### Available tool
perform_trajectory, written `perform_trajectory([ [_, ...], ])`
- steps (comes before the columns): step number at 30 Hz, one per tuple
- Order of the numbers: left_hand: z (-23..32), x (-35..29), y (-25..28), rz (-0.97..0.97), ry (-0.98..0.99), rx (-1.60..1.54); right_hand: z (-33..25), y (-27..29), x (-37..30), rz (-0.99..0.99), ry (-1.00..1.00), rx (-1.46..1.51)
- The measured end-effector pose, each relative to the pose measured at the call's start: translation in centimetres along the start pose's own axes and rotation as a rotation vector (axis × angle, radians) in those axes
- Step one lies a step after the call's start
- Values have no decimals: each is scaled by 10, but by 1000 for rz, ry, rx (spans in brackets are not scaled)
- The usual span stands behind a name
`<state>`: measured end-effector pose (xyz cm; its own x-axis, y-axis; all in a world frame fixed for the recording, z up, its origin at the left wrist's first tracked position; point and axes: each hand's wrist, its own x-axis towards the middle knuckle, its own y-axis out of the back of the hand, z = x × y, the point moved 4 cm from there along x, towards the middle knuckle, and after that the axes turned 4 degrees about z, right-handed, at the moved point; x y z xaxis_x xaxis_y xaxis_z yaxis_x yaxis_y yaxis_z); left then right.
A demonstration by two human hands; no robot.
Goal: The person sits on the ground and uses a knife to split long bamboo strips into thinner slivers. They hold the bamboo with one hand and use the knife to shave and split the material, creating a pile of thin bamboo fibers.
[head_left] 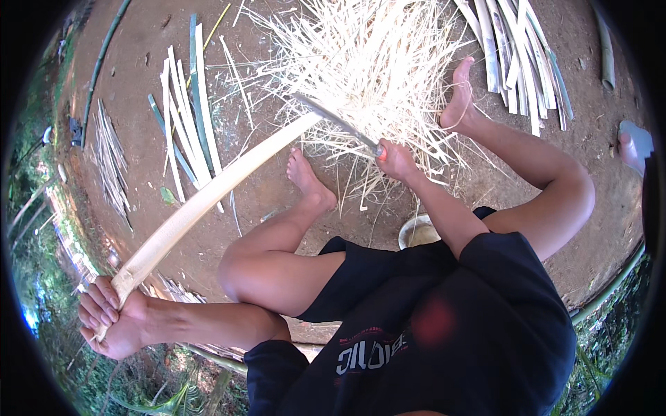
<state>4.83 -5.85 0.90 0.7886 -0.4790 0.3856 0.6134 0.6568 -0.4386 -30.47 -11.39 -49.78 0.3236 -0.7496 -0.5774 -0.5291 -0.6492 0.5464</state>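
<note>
My left hand (114,315), far out at the left, is wrapped round the near end of a long pale bamboo strip (215,184). The strip slants up and to the right, its far end reaching the middle of the view. There the blade of a knife (340,123) lies across that end, touching or just over it. My right hand (397,161) is closed on the knife's handle, of which only a bit of orange shows by the fingers. Beyond the blade spreads a big heap of thin pale shavings (374,55), overexposed in its middle.
Split bamboo strips (186,118) lie at the left, with a bundle of thinner sticks (111,159) beside them. Another pile of strips (520,59) is at the far right. A pale round bowl (420,232) stands between my legs. My bare feet flank the shavings on brown soil.
</note>
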Motion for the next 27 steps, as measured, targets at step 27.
perform_trajectory([
  [27, 39, -107, -51, 67, -312, 287, -217, 76, -204, 21, 795, 343],
])
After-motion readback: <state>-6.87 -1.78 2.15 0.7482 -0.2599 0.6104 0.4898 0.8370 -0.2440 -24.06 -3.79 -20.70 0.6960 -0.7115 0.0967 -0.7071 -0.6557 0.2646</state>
